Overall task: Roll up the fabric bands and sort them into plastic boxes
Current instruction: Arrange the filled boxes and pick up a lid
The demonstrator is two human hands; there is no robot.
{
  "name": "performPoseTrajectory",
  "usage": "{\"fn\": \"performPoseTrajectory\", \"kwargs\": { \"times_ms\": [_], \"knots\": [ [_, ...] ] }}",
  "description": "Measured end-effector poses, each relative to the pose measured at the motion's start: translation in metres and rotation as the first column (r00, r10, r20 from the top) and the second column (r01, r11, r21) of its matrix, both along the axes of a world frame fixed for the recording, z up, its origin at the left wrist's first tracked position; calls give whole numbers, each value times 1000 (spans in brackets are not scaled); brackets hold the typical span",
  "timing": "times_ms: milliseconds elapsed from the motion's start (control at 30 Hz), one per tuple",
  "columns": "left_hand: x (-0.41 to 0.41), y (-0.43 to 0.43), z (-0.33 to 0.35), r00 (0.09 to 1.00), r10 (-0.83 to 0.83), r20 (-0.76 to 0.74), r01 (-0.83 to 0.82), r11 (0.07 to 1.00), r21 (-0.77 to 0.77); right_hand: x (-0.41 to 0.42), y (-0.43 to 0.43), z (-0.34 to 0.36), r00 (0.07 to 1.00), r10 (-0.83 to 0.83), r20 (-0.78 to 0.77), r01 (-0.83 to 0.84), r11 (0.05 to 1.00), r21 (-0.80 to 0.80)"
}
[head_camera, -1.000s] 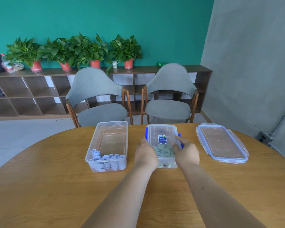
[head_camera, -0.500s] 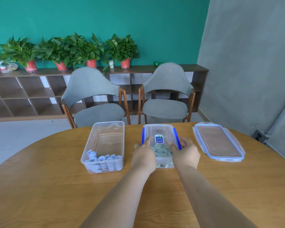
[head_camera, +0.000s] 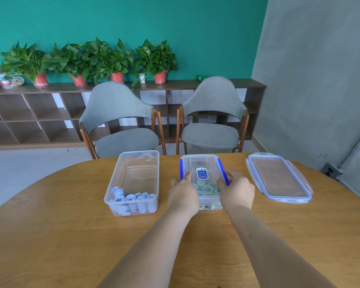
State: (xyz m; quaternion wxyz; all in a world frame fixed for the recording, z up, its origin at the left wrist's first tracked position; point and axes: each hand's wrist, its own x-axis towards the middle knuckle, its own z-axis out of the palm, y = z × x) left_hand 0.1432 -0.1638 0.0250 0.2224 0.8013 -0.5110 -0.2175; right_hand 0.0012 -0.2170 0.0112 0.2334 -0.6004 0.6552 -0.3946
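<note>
Both hands sit at the centre of the frame on a lidded plastic box (head_camera: 202, 177). The left hand (head_camera: 183, 193) rests against the box's left side, its fingers curled loosely toward the blue clip on that edge; the right hand (head_camera: 236, 191) cups the right side, fingers spread over the lid's rim and the blue clip there. Neither hand is fully closed; each is half-curled and pressed to the box, which stays flat on the bench (head_camera: 71, 235). Through the clear lid and wall, pale green rolled fabric bands (head_camera: 206, 187) show in the near half of the box, under a small blue label (head_camera: 202, 173).

Left of centre stands an open clear plastic box (head_camera: 136, 163), apart from the lidded one. A row of light blue rolled bands (head_camera: 133, 201) lines its near end; the far part is bare. At centre right, a loose clear lid (head_camera: 279, 178) with a blue rim lies flat on the bench, well apart from the right hand.

The bench is a rounded wooden top filling the lower frame. Beyond its far edge stand two grey upholstered chairs (head_camera: 121, 119) with wooden legs. Behind them a low dark wooden shelf unit (head_camera: 29, 121) runs along a teal wall (head_camera: 133, 21), with potted green plants (head_camera: 85, 61) in red pots on top. A grey wall fills the upper right.
</note>
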Motion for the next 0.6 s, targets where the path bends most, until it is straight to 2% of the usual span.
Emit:
{"fn": "performPoseTrajectory", "kwargs": {
  "times_ms": [167,367,467,600],
  "knots": [
    [1,0,2,999,20,-33,-20,1000,-1,1,-1,2,995,20,-93,-19,1000,15],
    [4,0,7,999,44,-16,-45,998,-37,5,-7,10,993,80,-91,-76,996,49],
    [4,0,9,998,59,-34,-61,996,-63,1,-8,14,981,122,-153,-114,991,63],
    [-9,2,16,997,72,11,-71,992,-104,-15,-13,20,981,68,-182,-56,996,71]
  ]
}}
